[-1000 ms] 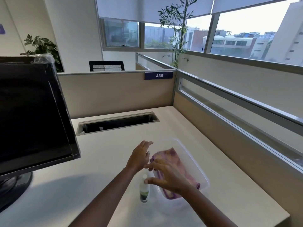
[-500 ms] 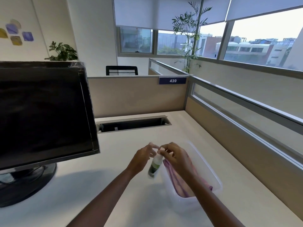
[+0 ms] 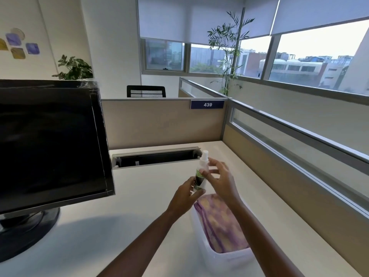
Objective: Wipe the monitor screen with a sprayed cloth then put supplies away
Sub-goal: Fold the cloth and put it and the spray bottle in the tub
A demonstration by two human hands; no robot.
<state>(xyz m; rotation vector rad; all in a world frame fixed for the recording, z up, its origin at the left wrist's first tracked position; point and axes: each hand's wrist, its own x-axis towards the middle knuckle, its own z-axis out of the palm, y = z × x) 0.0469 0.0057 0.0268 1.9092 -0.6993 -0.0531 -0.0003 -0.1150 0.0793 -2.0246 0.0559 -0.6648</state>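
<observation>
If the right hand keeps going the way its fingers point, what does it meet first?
Probably the spray bottle: the right hand points up-left at it, nearly touching. The left hand holds the bottle's base. Depth is unclear.

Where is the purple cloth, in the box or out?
In. The purple cloth lies inside the clear plastic box on the desk.

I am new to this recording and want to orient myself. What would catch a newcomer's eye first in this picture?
First, the two bare hands at the centre: the left hand holds a small white spray bottle with a green and black label upright above the desk, and the right hand is open beside it. Just below lies a purple and yellow cloth in a clear plastic tub. A large black monitor fills the left side.
</observation>
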